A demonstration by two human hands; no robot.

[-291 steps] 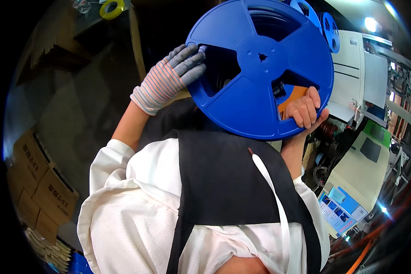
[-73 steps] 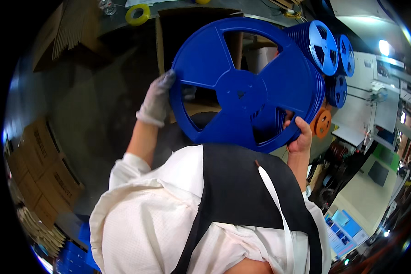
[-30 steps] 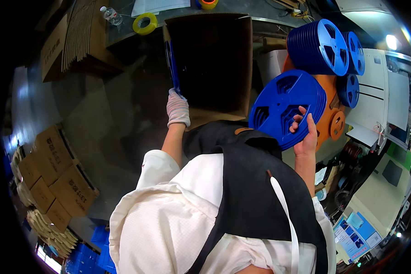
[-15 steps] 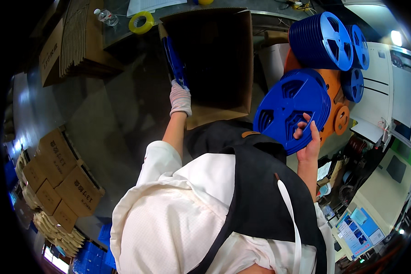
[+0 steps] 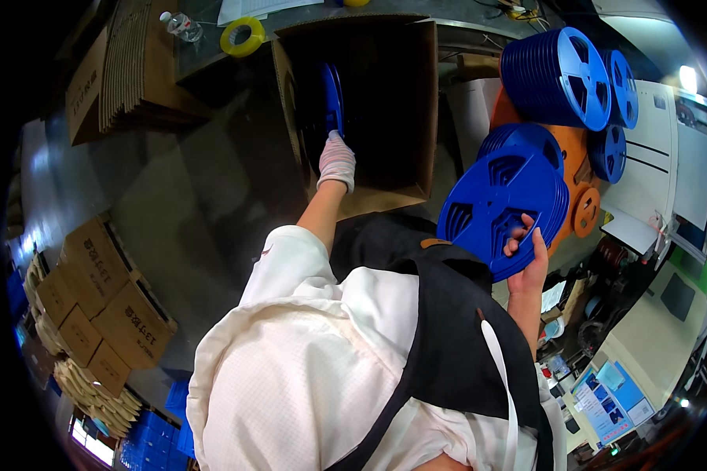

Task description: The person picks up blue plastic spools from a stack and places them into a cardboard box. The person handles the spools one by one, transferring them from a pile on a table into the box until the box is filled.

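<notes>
In a white glove, my left hand (image 5: 337, 162) closes on the near edge of a blue reel (image 5: 332, 98), seen nearly edge-on inside the open cardboard box (image 5: 434, 102). It may be more than one disc; the box's dark inside hides the rest. At the right, my bare right hand (image 5: 529, 255) grips a stack of large blue reels (image 5: 479, 184) by the rim, fingers curled through a cut-out in the top one. Just behind that stack stand more blue reels (image 5: 522, 141).
Several blue reels (image 5: 585, 78) stand in rows on an orange surface (image 5: 571, 149) at the right. A yellow tape roll (image 5: 242, 37) and a plastic bottle (image 5: 182, 28) lie on the far table. Flattened cartons (image 5: 126, 71) lean at the left; closed cartons (image 5: 102, 298) are stacked lower down.
My left hand has moved right, carrying the blue reel from the box's left wall further inside. My right hand and its stack have shifted slightly downward in view.
</notes>
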